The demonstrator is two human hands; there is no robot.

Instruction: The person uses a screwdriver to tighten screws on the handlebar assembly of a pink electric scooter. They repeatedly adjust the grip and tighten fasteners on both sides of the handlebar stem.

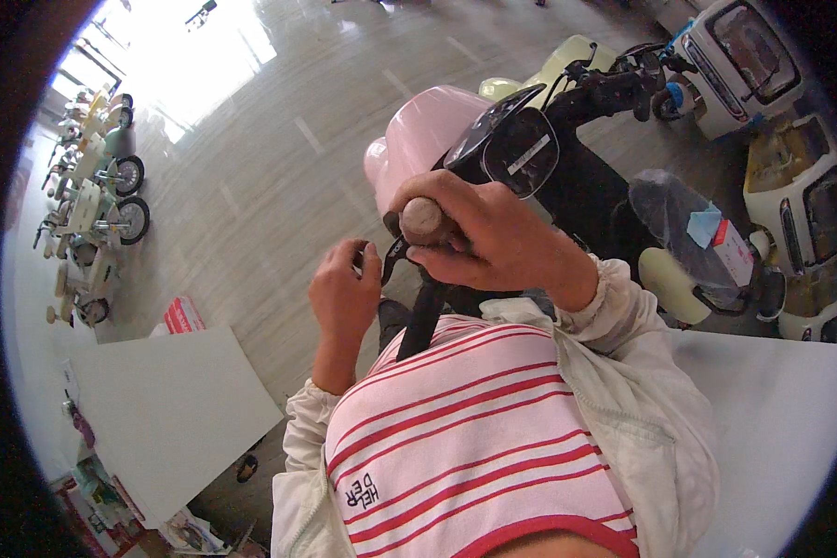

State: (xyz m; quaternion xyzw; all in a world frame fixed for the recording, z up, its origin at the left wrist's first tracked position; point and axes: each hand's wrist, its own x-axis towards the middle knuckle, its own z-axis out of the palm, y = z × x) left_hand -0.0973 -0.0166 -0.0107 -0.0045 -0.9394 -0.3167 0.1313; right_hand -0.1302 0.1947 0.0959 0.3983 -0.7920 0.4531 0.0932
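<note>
A pink scooter stands right in front of me, with a black dashboard and handlebars. My right hand is wrapped around the near handlebar grip, whose rounded end sticks out past my fingers. My left hand sits just left of it, fingertips pinched at the black brake lever below the grip. The far handlebar points to the upper right. My striped shirt and pale jacket sleeves fill the lower middle.
Several pale green scooters are parked at the far left. Cream and white scooters crowd the right, one seat wrapped in clear plastic. White panels lie at my left and right. A grey tiled floor stretches ahead.
</note>
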